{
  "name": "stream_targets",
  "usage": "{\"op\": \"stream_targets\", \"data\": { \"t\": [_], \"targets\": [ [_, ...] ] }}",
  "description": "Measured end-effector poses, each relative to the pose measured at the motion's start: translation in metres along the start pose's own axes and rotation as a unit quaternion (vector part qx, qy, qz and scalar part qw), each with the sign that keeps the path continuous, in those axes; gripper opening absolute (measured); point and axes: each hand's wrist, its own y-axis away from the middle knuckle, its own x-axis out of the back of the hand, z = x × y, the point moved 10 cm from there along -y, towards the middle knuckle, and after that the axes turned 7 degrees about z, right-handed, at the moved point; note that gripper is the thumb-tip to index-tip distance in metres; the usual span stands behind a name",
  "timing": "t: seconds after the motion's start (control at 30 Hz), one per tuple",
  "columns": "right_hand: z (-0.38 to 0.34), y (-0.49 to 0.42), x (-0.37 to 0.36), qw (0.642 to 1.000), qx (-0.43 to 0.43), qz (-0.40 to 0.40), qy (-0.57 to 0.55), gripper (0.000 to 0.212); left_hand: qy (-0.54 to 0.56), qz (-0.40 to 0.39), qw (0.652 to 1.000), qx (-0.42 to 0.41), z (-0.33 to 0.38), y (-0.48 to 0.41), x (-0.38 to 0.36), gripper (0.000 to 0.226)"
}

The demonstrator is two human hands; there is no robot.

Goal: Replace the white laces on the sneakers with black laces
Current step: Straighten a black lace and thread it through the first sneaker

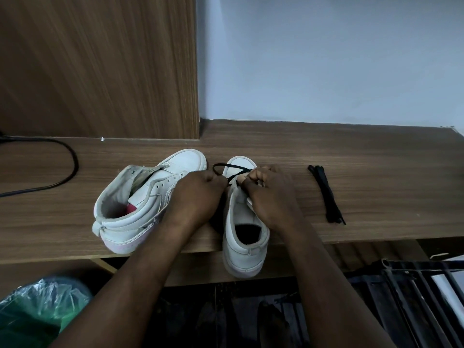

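lace (227, 169) ends hidden in hands (198, 190), cable (71, 156) cropped

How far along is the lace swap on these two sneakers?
Done: no white laces show; the left sneaker has bare eyelets. In hand: left hand and right hand pinch a black lace on the right sneaker. Left: finish that, then lace the other with the spare lace.

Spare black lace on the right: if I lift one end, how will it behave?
Probably floppy: the spare lace lies as a folded bundle, so lifting one end would likely unfold it. Thin and likely light, a push should slide it along the table.
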Motion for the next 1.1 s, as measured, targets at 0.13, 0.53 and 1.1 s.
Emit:
{"op": "stream_targets", "data": {
  "t": [0.13,0.53,1.1],
  "targets": [
    [0.007,0.0,0.007,1.0,-0.009,0.022,0.0,0.016,0.22,-0.115,0.95,0.192,-0.022,0.014,-0.03,0.015],
    [0.009,0.002,0.01,0.998,-0.013,0.034,-0.041,0.008,0.109,0.005,0.991,0.081,-0.027,0.0,-0.01,0.03],
    [0.006,0.003,0.013,0.997,0.001,0.04,-0.059,0.01,0.106,0.011,0.987,0.123,-0.036,-0.001,-0.01,0.026]
  ]
}}
